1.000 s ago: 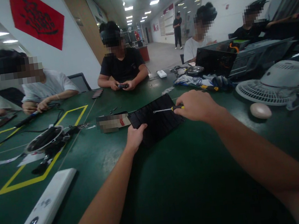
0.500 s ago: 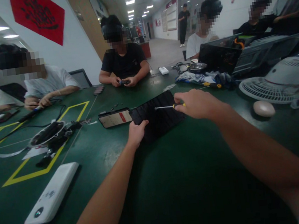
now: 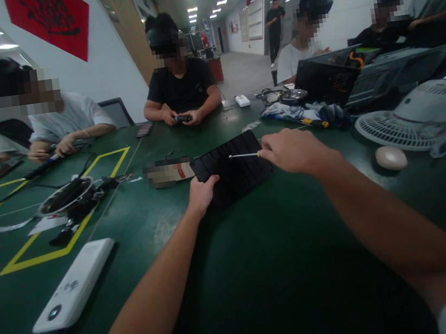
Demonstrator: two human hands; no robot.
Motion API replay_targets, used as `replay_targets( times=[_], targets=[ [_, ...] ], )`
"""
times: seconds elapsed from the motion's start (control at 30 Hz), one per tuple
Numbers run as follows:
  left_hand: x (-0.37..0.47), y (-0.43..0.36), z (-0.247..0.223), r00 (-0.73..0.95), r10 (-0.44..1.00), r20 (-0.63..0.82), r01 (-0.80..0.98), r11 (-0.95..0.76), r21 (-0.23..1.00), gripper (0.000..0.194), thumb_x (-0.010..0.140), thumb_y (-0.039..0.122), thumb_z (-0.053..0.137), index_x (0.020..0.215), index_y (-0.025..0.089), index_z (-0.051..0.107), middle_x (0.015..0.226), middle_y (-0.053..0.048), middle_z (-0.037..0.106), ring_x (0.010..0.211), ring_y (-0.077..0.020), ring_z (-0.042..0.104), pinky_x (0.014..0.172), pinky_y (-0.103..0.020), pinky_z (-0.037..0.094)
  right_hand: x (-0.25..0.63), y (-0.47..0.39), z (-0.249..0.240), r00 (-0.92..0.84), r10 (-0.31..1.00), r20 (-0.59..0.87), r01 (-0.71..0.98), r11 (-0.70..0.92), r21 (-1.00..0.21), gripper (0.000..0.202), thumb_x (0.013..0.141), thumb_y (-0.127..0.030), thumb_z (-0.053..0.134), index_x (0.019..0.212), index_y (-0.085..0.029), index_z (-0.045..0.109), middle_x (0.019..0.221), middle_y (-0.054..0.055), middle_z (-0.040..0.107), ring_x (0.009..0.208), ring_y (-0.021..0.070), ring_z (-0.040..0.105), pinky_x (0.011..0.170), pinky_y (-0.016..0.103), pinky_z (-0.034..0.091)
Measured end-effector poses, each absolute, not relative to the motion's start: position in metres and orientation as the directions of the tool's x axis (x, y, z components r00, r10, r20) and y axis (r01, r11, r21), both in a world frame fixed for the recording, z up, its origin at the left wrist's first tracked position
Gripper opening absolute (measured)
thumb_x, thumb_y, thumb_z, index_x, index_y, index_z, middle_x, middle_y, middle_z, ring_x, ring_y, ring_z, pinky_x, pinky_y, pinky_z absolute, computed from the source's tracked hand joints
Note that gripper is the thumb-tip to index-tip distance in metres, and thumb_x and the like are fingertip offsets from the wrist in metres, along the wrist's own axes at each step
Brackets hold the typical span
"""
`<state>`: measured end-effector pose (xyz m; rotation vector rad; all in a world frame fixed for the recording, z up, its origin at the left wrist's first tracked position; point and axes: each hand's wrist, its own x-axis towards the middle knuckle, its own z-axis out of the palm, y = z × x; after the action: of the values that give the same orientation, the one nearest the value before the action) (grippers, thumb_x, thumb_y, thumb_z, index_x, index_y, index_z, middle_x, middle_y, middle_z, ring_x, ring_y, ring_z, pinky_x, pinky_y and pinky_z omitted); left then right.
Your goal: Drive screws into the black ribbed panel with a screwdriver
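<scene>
My left hand (image 3: 203,194) grips the lower left edge of a flat black panel (image 3: 235,168), thumb on top. The panel is tilted above the green table. My right hand (image 3: 297,149) is closed round the yellow handle of a screwdriver (image 3: 246,155). Its thin metal shaft points left across the panel; whether the tip touches the panel I cannot tell. Just left of the panel lies a phone (image 3: 168,172) with a lit screen, its right end beside the panel's corner.
On the green table (image 3: 261,271), a white power bank (image 3: 74,285) lies front left, a metal ring with black parts (image 3: 66,196) behind it. To the right are a white fan (image 3: 414,117), a pale mouse (image 3: 391,158) and cloths (image 3: 306,109). Several people sit around.
The view has shifted slightly, so most things appear a little further left and higher. Both hands keep their holds on the panel and the screwdriver.
</scene>
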<state>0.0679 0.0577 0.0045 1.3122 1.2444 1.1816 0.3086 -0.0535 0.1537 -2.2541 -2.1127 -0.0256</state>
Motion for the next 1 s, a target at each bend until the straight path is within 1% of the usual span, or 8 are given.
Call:
replay_targets(
  times=[0.1, 0.27, 0.33, 0.47, 0.6, 0.73, 0.87, 1.0],
  targets=[
    [0.0676, 0.0585, 0.003, 0.019, 0.999, 0.032, 0.078, -0.034, 0.996, 0.037, 0.063, 0.038, 0.087, 0.092, 0.017, 0.079, 0.092, -0.008, 0.08, 0.088, -0.0287, 0.074, 0.09, -0.041, 0.058, 0.3088, -0.0537, 0.1525, 0.064, 0.997, 0.041, 0.997, -0.062, -0.042, 0.041, 0.11, -0.045, 0.046, 0.121, -0.019, 0.077, 0.114, 0.02, 0.08, 0.111, 0.0394, 0.075, 0.086, 0.046, 0.053],
    [0.0669, 0.06, 0.0024, 0.017, 0.999, 0.037, 0.09, -0.038, 0.995, 0.038, 0.063, 0.039, 0.087, 0.092, 0.017, 0.079, 0.091, -0.009, 0.08, 0.087, -0.0292, 0.075, 0.09, -0.042, 0.058, 0.3091, -0.0545, 0.1532, 0.084, 0.994, 0.069, 0.994, -0.079, -0.074, 0.039, 0.108, -0.046, 0.054, 0.134, -0.021, 0.068, 0.121, 0.019, 0.078, 0.114, 0.0388, 0.073, 0.086, 0.045, 0.053],
    [0.0669, 0.06, 0.0031, 0.017, 0.999, 0.041, 0.097, -0.042, 0.994, 0.037, 0.063, 0.039, 0.087, 0.092, 0.017, 0.078, 0.092, -0.009, 0.08, 0.088, -0.0294, 0.075, 0.089, -0.042, 0.059, 0.3097, -0.0545, 0.1537, 0.083, 0.994, 0.073, 0.994, -0.077, -0.08, 0.038, 0.106, -0.045, 0.058, 0.135, -0.022, 0.066, 0.121, 0.019, 0.078, 0.113, 0.0386, 0.073, 0.085, 0.044, 0.052],
    [0.0676, 0.0592, 0.0044, 0.014, 0.999, 0.031, 0.1, -0.032, 0.995, 0.035, 0.062, 0.039, 0.087, 0.09, 0.018, 0.077, 0.09, -0.009, 0.079, 0.086, -0.0295, 0.075, 0.087, -0.042, 0.059, 0.3119, -0.054, 0.1533, 0.06, 0.994, 0.094, 0.995, -0.053, -0.079, 0.03, 0.099, -0.04, 0.07, 0.125, -0.024, 0.069, 0.117, 0.015, 0.079, 0.107, 0.0367, 0.074, 0.078, 0.04, 0.048],
    [0.0681, 0.0577, 0.0057, 0.006, 0.999, 0.033, 0.098, -0.033, 0.995, 0.037, 0.062, 0.038, 0.087, 0.09, 0.018, 0.077, 0.088, -0.009, 0.078, 0.086, -0.0297, 0.074, 0.088, -0.043, 0.059, 0.3123, -0.0539, 0.1528, 0.066, 0.991, 0.114, 0.996, -0.058, -0.069, 0.023, 0.096, -0.035, 0.071, 0.116, -0.025, 0.072, 0.114, 0.013, 0.08, 0.104, 0.0343, 0.073, 0.074, 0.038, 0.045],
    [0.0673, 0.0572, 0.0065, 0.01, 0.999, 0.032, 0.104, -0.032, 0.994, 0.038, 0.062, 0.039, 0.088, 0.091, 0.018, 0.076, 0.09, -0.009, 0.078, 0.088, -0.0306, 0.074, 0.089, -0.043, 0.059, 0.3116, -0.0539, 0.1539, 0.086, 0.986, 0.139, 0.994, -0.077, -0.074, 0.024, 0.097, -0.039, 0.071, 0.116, -0.026, 0.076, 0.114, 0.012, 0.08, 0.104, 0.0328, 0.072, 0.078, 0.039, 0.047],
    [0.0659, 0.0594, 0.0036, 0.012, 1.0, 0.021, 0.099, -0.022, 0.995, 0.038, 0.063, 0.038, 0.088, 0.093, 0.018, 0.077, 0.091, -0.01, 0.079, 0.089, -0.0308, 0.075, 0.089, -0.043, 0.059, 0.312, -0.0533, 0.155, 0.102, 0.983, 0.152, 0.993, -0.091, -0.082, 0.027, 0.098, -0.045, 0.07, 0.114, -0.026, 0.08, 0.113, 0.013, 0.081, 0.107, 0.0364, 0.073, 0.08, 0.043, 0.049],
    [0.065, 0.0616, 0.0004, 0.03, 0.999, 0.037, 0.103, -0.04, 0.994, 0.038, 0.064, 0.04, 0.088, 0.094, 0.017, 0.078, 0.093, -0.01, 0.08, 0.09, -0.0307, 0.075, 0.088, -0.043, 0.06, 0.3119, -0.0524, 0.1549, 0.099, 0.984, 0.15, 0.993, -0.087, -0.082, 0.033, 0.102, -0.05, 0.064, 0.109, -0.024, 0.084, 0.111, 0.015, 0.082, 0.109, 0.0388, 0.073, 0.08, 0.046, 0.051]
  ],
)
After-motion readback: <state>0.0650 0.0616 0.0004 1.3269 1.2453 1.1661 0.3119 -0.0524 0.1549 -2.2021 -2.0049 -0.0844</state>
